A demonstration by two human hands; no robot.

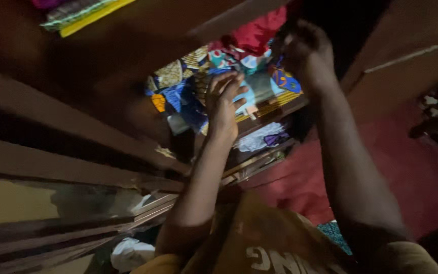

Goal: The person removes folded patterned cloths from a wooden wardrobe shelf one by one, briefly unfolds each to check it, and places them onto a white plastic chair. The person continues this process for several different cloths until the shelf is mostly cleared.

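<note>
Both arms reach up into a dim wooden wardrobe. My left hand [225, 99] is spread flat with fingers apart, pressing against a pile of colourful patterned cloth [186, 83] on a shelf. Higher and to the right, my right hand [305, 50] has its fingers curled at the dark edge of the shelf, beside a red cloth [257, 33] and a blue patterned cloth [286, 80]. Blur and darkness hide whether the right hand grips anything.
A wooden shelf edge [275, 109] runs under the cloth pile, with white cloth [257, 138] on the shelf below. Dark wooden panels [51, 152] fill the left. A red carpet [406, 167] covers the floor at right. Folded striped fabric [77, 11] lies top left.
</note>
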